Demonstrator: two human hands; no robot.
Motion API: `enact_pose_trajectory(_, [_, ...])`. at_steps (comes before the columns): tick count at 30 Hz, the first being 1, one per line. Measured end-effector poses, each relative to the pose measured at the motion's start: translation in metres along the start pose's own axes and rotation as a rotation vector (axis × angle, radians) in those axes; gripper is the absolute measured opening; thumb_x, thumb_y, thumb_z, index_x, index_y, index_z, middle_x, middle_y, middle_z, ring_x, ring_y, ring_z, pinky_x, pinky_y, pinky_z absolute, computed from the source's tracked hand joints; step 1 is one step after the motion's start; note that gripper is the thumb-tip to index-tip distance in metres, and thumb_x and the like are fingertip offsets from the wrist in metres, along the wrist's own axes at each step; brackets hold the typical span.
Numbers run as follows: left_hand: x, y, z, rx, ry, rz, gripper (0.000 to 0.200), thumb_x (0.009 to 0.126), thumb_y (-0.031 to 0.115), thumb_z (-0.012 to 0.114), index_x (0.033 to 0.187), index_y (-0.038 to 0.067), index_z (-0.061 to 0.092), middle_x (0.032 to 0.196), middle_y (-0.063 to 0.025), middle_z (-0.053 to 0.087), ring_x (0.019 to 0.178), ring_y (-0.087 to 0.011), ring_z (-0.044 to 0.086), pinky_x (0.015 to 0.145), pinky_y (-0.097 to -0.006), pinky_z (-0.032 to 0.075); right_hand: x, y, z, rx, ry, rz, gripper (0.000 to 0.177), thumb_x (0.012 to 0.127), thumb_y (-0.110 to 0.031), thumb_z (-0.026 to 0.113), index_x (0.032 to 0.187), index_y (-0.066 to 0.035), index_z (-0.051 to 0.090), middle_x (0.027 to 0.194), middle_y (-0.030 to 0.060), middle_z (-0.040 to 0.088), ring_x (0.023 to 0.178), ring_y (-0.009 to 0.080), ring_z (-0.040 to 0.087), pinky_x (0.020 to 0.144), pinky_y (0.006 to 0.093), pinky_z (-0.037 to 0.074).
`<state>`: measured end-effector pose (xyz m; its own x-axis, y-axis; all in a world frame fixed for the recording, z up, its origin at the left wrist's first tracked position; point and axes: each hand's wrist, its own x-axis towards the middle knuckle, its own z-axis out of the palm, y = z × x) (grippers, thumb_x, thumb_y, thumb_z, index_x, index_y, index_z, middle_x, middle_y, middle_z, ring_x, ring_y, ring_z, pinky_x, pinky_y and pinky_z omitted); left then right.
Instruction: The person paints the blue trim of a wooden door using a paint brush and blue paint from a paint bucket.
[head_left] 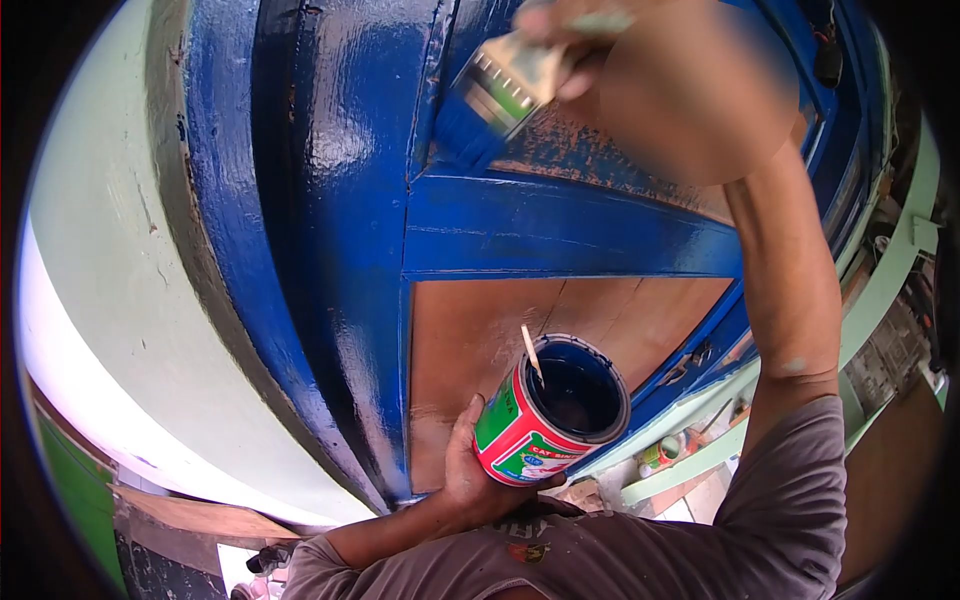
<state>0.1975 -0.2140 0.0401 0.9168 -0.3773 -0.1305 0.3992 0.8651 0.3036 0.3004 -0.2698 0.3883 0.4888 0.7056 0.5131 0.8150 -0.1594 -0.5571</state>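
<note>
My left hand (466, 478) is wrapped round the lower side of a red and green paint can (512, 440). The can is open, tilted, and holds dark blue paint (578, 395); a thin pale stick (531, 352) pokes up over its rim. Higher up, my right hand (585, 55) grips a wide paintbrush (508, 85) by its handle. Blue-coated bristles touch the door at the left corner of its upper panel (610, 160), whose surface is patchy brown and blue. Between the panels runs a glossy blue rail (560, 228). The lower panel (470, 330) is brown. A blur covers part of the right hand.
A blue door frame (225, 150) and a pale green wall (110, 200) stand at left. On the right are pale green strips (885, 300) with assorted clutter behind them. Another can (658, 455) sits low behind the door's edge.
</note>
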Motion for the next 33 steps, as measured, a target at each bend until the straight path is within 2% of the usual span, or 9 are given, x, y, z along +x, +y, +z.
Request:
enact_pose_trajectory(2, [-0.002,0.001,0.003,-0.039,0.009,-0.013,0.087,0.094,0.082,0.035,0.148,0.016,0.052,0.143,-0.017,0.059,0.127,-0.0376,0.059,0.099,-0.0576,0.05,-0.001,-0.012,0.012,-0.099,0.006,0.071,0.011,0.089,-0.008,0.077,0.092,0.003,0.075,0.079,0.0118,0.074,0.069,0.0171,0.072,0.061,0.0265,0.06])
enact_pose_trajectory(4, [-0.001,0.0,0.002,-0.042,0.007,-0.015,0.088,0.094,0.083,0.035,0.146,0.015,0.053,0.139,-0.0172,0.061,0.121,-0.0368,0.061,0.093,-0.0547,0.051,-0.016,-0.021,0.008,-0.339,0.074,-0.223,0.012,0.089,-0.009,0.078,0.093,0.002,0.075,0.079,0.0109,0.074,0.071,0.0169,0.072,0.064,0.0275,0.06])
enact_pose_trajectory(8, [0.004,-0.001,-0.003,-0.076,-0.005,-0.026,0.089,0.093,0.084,0.034,0.145,0.014,0.054,0.134,-0.0178,0.063,0.113,-0.0355,0.062,0.085,-0.051,0.052,-0.03,-0.016,-0.009,-0.351,-0.037,-0.389,0.017,0.085,-0.016,0.084,0.095,-0.004,0.076,0.086,0.0065,0.074,0.077,0.0152,0.069,0.073,0.0309,0.055])
enact_pose_trajectory(14, [0.007,0.0,-0.005,-0.053,-0.001,-0.036,0.09,0.093,0.084,0.033,0.145,0.014,0.054,0.133,-0.0174,0.063,0.11,-0.0353,0.063,0.083,-0.0502,0.053,-0.055,0.045,-0.04,-0.577,-0.222,-0.596,0.016,0.085,0.006,0.079,0.096,-0.002,0.072,0.093,0.0076,0.076,0.095,0.0202,0.075,0.082,0.033,0.061])
enact_pose_trajectory(20, [0.004,0.0,0.0,-0.011,0.002,-0.015,0.089,0.094,0.084,0.033,0.145,0.015,0.054,0.134,-0.0161,0.063,0.111,-0.0345,0.064,0.083,-0.0499,0.054,-0.092,0.036,-0.071,-0.698,-0.131,-0.259,0.007,0.084,-0.001,0.074,0.091,-0.001,0.074,0.085,0.0074,0.073,0.081,0.0171,0.071,0.079,0.0296,0.056])
enact_pose_trajectory(23, [-0.003,0.0,0.014,-0.012,0.113,-0.003,0.088,0.094,0.083,0.034,0.145,0.015,0.054,0.134,-0.0159,0.064,0.111,-0.0338,0.064,0.081,-0.0493,0.054,-0.073,0.027,-0.058,-0.688,-0.189,-0.416,0.01,0.087,0.003,0.078,0.092,-0.002,0.071,0.095,0.01,0.075,0.094,0.0218,0.075,0.083,0.0374,0.061])
enact_pose_trajectory(25, [-0.003,-0.002,0.009,-0.056,0.033,-0.005,0.087,0.093,0.082,0.035,0.145,0.015,0.054,0.134,-0.0161,0.064,0.111,-0.0336,0.064,0.079,-0.0485,0.053,-0.047,0.022,-0.035,-0.521,-0.308,-0.849,0.011,0.088,0.0,0.079,0.097,-0.002,0.074,0.099,0.01,0.077,0.096,0.0211,0.075,0.085,0.0371,0.061])
enact_pose_trajectory(29, [0.008,-0.003,-0.011,0.0,-0.119,0.0,0.089,0.094,0.081,0.03,0.152,0.017,0.046,0.149,-0.0182,0.054,0.134,-0.0408,0.054,0.106,-0.063,0.043,-0.047,0.008,-0.012,-0.288,-0.281,-0.649,0.008,0.088,-0.011,0.078,0.093,-0.006,0.074,0.084,0.007,0.073,0.077,0.0175,0.067,0.074,0.0303,0.052])
enact_pose_trajectory(33, [0.015,-0.01,-0.006,-0.031,-0.107,0.016,0.088,0.093,0.082,0.03,0.148,0.016,0.05,0.138,-0.0157,0.06,0.117,-0.0353,0.061,0.085,-0.0526,0.05,-0.061,0.065,-0.044,-0.461,-0.213,-0.544,0.015,0.087,-0.002,0.08,0.101,-0.004,0.076,0.104,0.01,0.078,0.098,0.0223,0.075,0.087,0.0369,0.06])
